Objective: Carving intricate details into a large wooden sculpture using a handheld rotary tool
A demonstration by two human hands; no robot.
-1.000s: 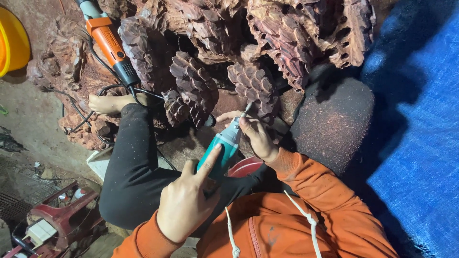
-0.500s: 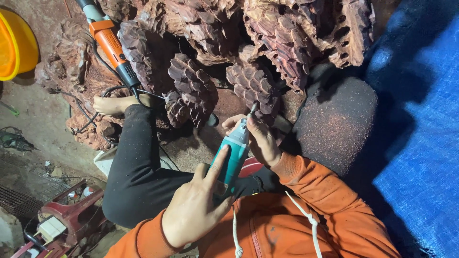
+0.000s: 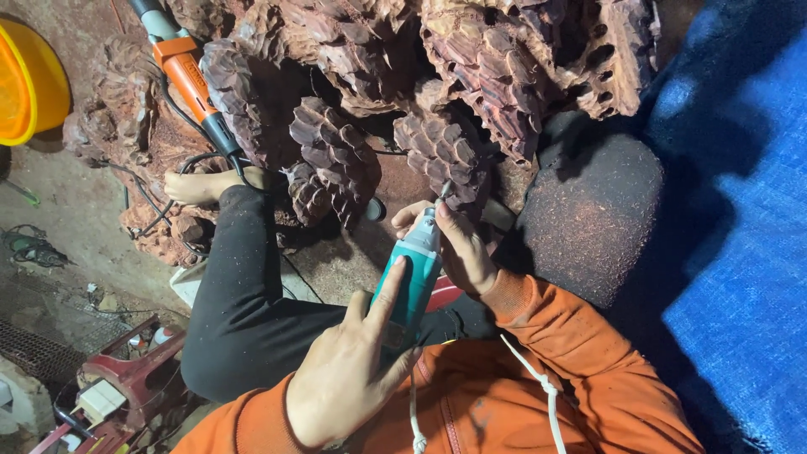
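Note:
A teal hand-held rotary grinder (image 3: pixel 414 273) points up at a reddish wood carving (image 3: pixel 437 92) full of pine-cone shapes. My left hand (image 3: pixel 349 370) wraps the tool's rear body, index finger stretched along it. My right hand (image 3: pixel 454 244) grips the tool's silver nose near the bit. The bit tip touches one carved cone (image 3: pixel 445 151). My orange sleeves and black-trousered leg (image 3: pixel 239 294) fill the lower middle; my bare foot (image 3: pixel 197 185) rests against the carving's base.
An orange power tool (image 3: pixel 189 80) with a black cable lies on the carving at upper left. A yellow basin (image 3: pixel 29 84) sits at the left edge. Blue tarp (image 3: pixel 740 252) covers the right. A red stool with small items (image 3: pixel 118 387) stands at lower left.
The view has shifted slightly. Both hands and the grinder have moved a little to the right, with the bit now on the carved cone.

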